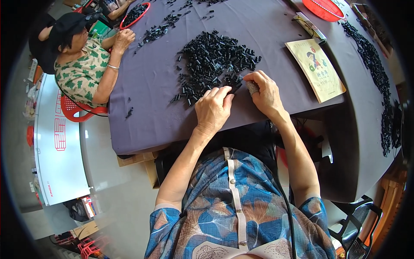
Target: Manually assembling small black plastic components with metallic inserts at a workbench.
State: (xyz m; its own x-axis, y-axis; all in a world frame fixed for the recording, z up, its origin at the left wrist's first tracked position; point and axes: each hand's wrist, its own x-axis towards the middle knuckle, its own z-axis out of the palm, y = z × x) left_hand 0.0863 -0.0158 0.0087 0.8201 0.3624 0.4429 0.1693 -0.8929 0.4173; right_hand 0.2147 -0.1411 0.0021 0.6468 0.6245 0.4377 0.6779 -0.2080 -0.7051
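Observation:
A big heap of small black tube-like pieces (pixel 213 56) is spread on the grey cloth of the table in front of me. At its near edge my left hand (pixel 213 110) is closed, thumb and fingers pinched together beside some black pieces. What sits in that pinch is too small to make out. Just to the right, my right hand (pixel 266 94) is curled closed, its fingertips bent toward the heap. A grey speckled thing (pixel 252 88) shows at its thumb side; whether it is held or worn I cannot tell.
A yellowish printed booklet (pixel 315 71) lies at the right, with a long narrow box (pixel 309 26) behind it. A red basket (pixel 324 9) stands far right. More black pieces (pixel 373 60) line the right side. At the left sits another person (pixel 86 64) beside a red-rimmed tray (pixel 148 9).

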